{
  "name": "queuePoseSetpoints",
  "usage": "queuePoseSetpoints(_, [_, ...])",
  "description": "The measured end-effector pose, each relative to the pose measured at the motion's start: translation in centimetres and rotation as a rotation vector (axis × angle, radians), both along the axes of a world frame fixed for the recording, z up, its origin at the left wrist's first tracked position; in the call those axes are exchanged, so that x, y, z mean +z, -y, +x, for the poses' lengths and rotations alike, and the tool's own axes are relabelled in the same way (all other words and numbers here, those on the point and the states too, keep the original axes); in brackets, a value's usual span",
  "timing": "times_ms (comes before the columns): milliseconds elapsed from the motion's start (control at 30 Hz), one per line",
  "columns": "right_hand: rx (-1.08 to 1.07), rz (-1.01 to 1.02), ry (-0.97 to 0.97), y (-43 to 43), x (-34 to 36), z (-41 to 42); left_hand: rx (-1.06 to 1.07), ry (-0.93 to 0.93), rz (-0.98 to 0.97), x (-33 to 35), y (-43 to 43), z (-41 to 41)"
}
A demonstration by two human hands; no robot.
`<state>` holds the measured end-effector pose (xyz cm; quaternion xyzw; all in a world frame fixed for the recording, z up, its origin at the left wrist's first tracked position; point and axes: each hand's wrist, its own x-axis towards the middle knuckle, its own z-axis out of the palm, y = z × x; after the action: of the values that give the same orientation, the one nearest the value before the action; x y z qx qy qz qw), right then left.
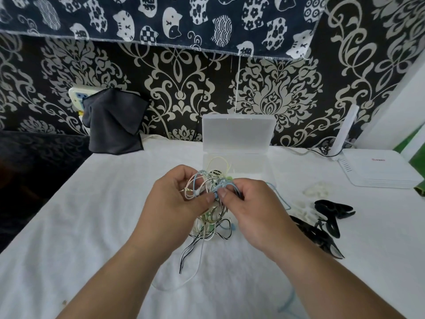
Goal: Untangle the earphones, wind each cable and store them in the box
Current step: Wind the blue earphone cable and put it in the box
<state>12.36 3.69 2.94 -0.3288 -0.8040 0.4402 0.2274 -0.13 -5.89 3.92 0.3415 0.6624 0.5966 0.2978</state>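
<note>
A tangle of earphone cables (210, 196) in white, pale blue, cream and black-striped colours hangs between my hands above the white table (103, 226). My left hand (177, 199) grips the left side of the bundle. My right hand (250, 210) pinches a blue cable loop at the bundle's right side. Loose cable ends trail down onto the table, and a blue strand (287, 302) lies further to the lower right. The clear plastic box (236, 162) stands just behind the bundle with its lid raised upright.
Several black clips (322, 229) and some clear ones (318, 189) lie to the right of my hands. A white router (377, 171) sits at the back right. A dark cloth (115, 123) hangs at the back left, near the table's left edge.
</note>
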Motion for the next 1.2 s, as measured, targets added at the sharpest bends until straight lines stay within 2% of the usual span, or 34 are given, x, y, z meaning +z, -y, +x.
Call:
queuePoseSetpoints(367, [-0.021,0.026,0.055,0.11,-0.1,-0.07,-0.056,-0.047,-0.037,0.35,-0.02,0.43])
queuePoseSetpoints(433, [-0.033,0.032,0.04,0.09,-0.11,-0.12,-0.058,0.049,0.003,0.39,0.04,0.21])
queuePoseSetpoints(533, [-0.076,0.043,0.016,-0.1,-0.1,-0.03,-0.036,0.306,0.094,0.37,0.06,0.06])
queuePoseSetpoints(600, [-0.09,0.06,0.029,-0.26,-0.18,0.04,-0.019,0.393,0.117,0.3,-0.01,0.06])
queuePoseSetpoints(800, [-0.045,-0.025,0.004,-0.38,-0.16,0.3,0.033,0.391,0.145,0.15,-0.25,0.47])
queuePoseSetpoints(1067, [-0.057,-0.068,-0.012,-0.27,-0.31,0.05,-0.011,0.545,0.192,0.09,-0.35,0.38])
queuePoseSetpoints(1200, [-0.055,-0.103,-0.037,-0.39,-0.42,0.01,-0.044,0.493,0.168,0.12,-0.22,0.37])
